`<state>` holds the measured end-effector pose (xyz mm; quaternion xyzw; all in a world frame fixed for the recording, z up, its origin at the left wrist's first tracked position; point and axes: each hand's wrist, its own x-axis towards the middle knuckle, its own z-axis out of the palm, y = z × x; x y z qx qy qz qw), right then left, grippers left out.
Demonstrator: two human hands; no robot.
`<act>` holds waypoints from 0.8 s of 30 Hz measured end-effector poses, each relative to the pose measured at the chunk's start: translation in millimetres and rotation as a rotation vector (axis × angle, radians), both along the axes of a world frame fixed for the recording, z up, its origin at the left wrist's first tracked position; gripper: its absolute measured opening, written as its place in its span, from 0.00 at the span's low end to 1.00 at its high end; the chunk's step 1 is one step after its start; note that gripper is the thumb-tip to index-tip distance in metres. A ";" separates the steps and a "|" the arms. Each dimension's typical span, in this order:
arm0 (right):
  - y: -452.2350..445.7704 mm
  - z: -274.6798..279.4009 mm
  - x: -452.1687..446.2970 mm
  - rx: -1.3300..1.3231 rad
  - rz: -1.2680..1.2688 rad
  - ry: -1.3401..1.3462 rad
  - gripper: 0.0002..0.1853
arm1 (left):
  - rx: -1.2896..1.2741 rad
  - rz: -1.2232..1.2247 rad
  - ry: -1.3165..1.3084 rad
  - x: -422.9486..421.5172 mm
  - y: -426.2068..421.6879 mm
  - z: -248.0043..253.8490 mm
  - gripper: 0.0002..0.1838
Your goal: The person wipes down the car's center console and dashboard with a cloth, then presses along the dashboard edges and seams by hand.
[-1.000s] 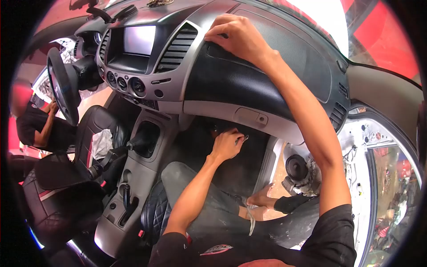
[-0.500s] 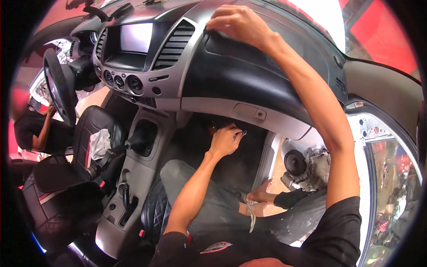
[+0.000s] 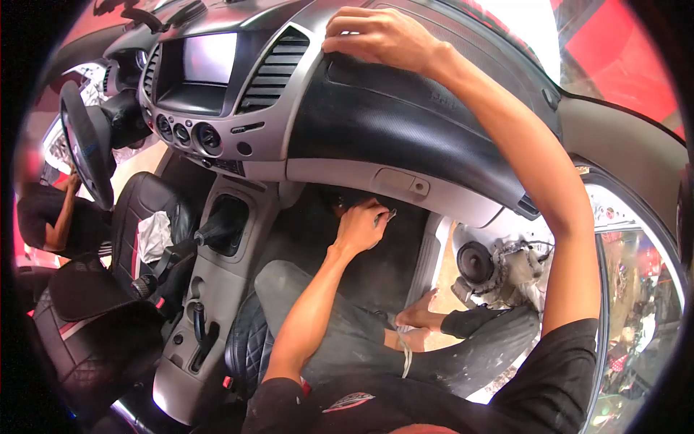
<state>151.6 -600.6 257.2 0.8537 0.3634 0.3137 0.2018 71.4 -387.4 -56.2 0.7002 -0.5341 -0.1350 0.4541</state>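
My right hand (image 3: 376,37) reaches up to the dashboard, its bent fingers on the edge of the silver trim (image 3: 307,76) beside the centre air vent (image 3: 273,71). Its fingertips are partly hidden. The black dashboard panel (image 3: 405,108) stretches below that hand and forearm. Lower down, in the dark footwell beneath the glove box (image 3: 401,181), my left hand (image 3: 361,224) is closed. A small shiny metal piece (image 3: 392,215) sticks out past its fingers; its kind cannot be made out.
On the left are the gear lever (image 3: 210,233), handbrake (image 3: 199,325), a seat (image 3: 108,347) and the steering wheel (image 3: 83,145). Another person (image 3: 65,217) is beyond the wheel. A speaker (image 3: 474,262) sits in the stripped door at right.
The view has shifted slightly, so the dashboard appears a little further left. My right hand stays at the trim edge, and my left hand stays closed in the footwell.
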 end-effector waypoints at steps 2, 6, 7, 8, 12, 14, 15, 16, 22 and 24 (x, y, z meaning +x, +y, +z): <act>-3.1 -1.4 -2.6 0.009 -0.024 0.052 0.11 | 0.023 -0.009 0.018 -1.3 1.2 -2.0 0.10; -18.4 4.3 -3.5 0.041 -0.117 0.004 0.10 | 0.027 0.006 0.016 -1.1 3.7 -0.1 0.10; -22.1 3.5 -3.8 0.095 -0.130 0.021 0.10 | 0.037 0.010 0.015 -1.2 3.7 1.3 0.10; -16.7 4.0 -4.9 0.107 -0.089 0.011 0.10 | 0.046 0.012 0.014 -1.0 3.0 2.1 0.10; 3.2 -1.1 -5.1 0.063 -0.071 0.052 0.09 | 0.013 0.009 0.001 -0.4 1.8 -3.6 0.10; -4.1 -0.4 -6.9 0.065 -0.095 0.024 0.08 | 0.038 -0.005 0.024 -2.2 1.8 -3.2 0.10; -9.5 1.8 -5.7 0.031 -0.110 -0.018 0.08 | 0.031 -0.002 0.029 -2.6 1.4 -1.3 0.10; -13.1 1.7 -4.3 0.000 -0.121 -0.059 0.07 | 0.027 0.006 0.032 -2.3 2.7 0.7 0.10; 0.7 -3.2 -8.3 0.071 -0.083 0.034 0.12 | 0.080 0.004 -0.003 -1.1 1.9 1.9 0.13; -8.0 -6.0 -6.6 0.069 -0.091 -0.032 0.11 | 0.132 -0.020 -0.022 0.1 4.2 0.7 0.18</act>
